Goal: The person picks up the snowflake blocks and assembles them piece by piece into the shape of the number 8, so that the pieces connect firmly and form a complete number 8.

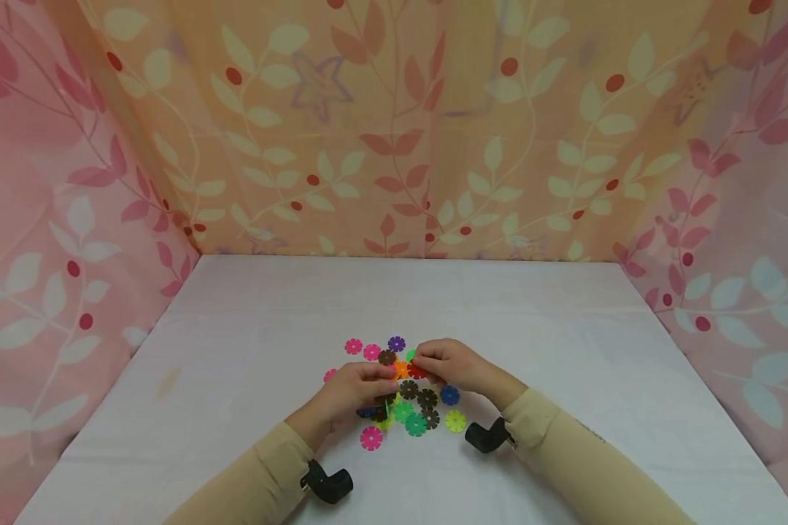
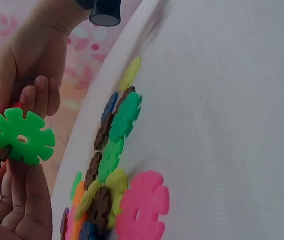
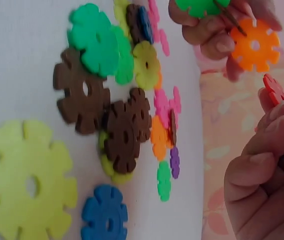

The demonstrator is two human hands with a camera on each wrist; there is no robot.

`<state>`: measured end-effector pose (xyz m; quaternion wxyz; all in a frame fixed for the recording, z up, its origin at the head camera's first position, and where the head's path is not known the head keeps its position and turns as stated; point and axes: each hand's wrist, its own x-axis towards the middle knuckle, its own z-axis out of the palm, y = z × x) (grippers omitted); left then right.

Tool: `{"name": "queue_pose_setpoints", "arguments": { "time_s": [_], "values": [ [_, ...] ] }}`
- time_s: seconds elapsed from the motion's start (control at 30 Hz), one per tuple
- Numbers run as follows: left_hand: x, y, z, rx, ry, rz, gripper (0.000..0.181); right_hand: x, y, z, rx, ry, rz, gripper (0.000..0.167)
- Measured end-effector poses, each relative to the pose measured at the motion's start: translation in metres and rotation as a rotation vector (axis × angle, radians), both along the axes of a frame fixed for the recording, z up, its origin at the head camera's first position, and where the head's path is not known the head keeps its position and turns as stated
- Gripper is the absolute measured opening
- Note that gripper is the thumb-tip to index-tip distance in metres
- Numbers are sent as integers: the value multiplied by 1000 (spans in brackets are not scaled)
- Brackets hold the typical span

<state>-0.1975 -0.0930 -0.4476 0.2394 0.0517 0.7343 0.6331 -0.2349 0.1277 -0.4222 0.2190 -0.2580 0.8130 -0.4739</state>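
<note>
Loose notched discs (image 1: pixel 408 389), well off the worktop's (image 1: pixel 512 299) back edge.
Left fingers (image 2: pixel 38 192) clamp joined discs (image 2: pixel 36 132); right fingers (image 3: pixel 277 131) pinch a red disc (image 3: pixel 273 89).

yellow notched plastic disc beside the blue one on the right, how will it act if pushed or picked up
The yellow notched plastic disc is probably light and stiff, being thin and flat. Pushed, it would likely slide, not roll, lying flat on the white table surface. Its notched rim may keep it from slipping when lifted.
</note>
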Motion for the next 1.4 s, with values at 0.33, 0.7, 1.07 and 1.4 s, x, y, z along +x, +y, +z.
{"name": "queue_pose_setpoints", "arguments": {
  "time_s": [0.33, 0.7, 1.07, 1.4],
  "values": [
    [1, 3, 2, -39, 32, -16, 34, 3, -6, 2, 43, 41, 22, 19],
    [2, 4, 4, -107, 116, -63, 28, 4, -8, -1, -5, -65, 37, 22],
    [2, 11, 6, -63, 63, -91, 30, 7, -10, 3, 47, -34, 15, 22],
    [6, 19, 0, 31, -69, 14, 30, 4, -2, -1, 89, -33, -5, 21]
  ]
}}
